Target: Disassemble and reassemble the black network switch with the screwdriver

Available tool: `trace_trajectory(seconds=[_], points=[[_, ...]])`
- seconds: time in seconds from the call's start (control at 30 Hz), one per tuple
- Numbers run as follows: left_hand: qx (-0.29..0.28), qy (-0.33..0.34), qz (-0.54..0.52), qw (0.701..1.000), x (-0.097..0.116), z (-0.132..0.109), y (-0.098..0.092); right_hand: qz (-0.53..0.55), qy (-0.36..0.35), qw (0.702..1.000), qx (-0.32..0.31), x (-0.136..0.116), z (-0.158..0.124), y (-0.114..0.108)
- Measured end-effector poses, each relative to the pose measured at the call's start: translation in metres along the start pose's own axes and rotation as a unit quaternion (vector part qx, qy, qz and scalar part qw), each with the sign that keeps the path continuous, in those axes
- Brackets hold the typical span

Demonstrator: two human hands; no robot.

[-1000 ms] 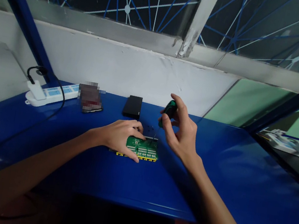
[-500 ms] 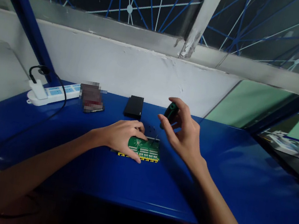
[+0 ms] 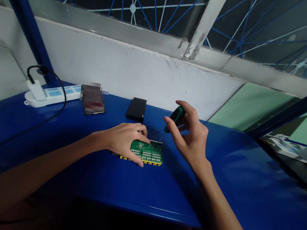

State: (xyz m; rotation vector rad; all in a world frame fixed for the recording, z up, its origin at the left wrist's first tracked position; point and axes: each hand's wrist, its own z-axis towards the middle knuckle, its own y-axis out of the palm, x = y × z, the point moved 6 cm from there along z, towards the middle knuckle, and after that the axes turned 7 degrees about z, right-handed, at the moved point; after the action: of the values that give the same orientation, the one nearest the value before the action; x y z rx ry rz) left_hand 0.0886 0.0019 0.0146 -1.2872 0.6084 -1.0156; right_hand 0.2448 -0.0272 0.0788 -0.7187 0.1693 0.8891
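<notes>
A green circuit board (image 3: 150, 150) with yellow connectors along its near edge lies on the blue table. My left hand (image 3: 125, 138) spans the board's left part, thumb along the near side and fingers at the far side, gripping it. In my right hand (image 3: 194, 137) is a screwdriver (image 3: 177, 113) with a dark green handle, held between thumb and fingers. It leans, and its thin shaft reaches down to the board's far right part; whether the tip sits in a screw is too small to tell. Several tiny dark screws (image 3: 155, 131) lie just beyond the board.
A black box (image 3: 136, 109) lies behind the board near the wall. To the left are a blurred-out dark object (image 3: 93, 100) and a white power strip (image 3: 53, 95) with a plugged-in black cable. A blue frame post (image 3: 298, 108) slants on the right.
The screwdriver leans more to the right, its handle moved slightly right with my right hand. My left hand stays on the board. The whole view has shifted a little.
</notes>
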Motion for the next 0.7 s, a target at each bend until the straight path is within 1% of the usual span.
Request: trace_trajectory(seconds=[0.17, 0.37, 0.57, 0.7], points=[[-0.002, -0.001, -0.009, 1.000, 0.0004, -0.0006, -0.0006, 0.017, 0.025, 0.999, -0.038, 0.0039, 0.0005, 0.0029], [-0.004, -0.002, -0.008, 1.000, 0.0008, -0.0010, -0.0007, 0.011, 0.007, 1.000, -0.010, 0.0055, 0.0003, 0.0018], [-0.006, -0.005, -0.008, 1.000, 0.0006, -0.0005, -0.0005, 0.011, 0.019, 0.999, -0.029, 0.0057, 0.0004, 0.0022], [-0.012, -0.007, -0.007, 1.000, 0.0006, -0.0009, -0.0002, 0.000, 0.002, 1.000, -0.006, 0.0042, 0.0010, -0.0016]])
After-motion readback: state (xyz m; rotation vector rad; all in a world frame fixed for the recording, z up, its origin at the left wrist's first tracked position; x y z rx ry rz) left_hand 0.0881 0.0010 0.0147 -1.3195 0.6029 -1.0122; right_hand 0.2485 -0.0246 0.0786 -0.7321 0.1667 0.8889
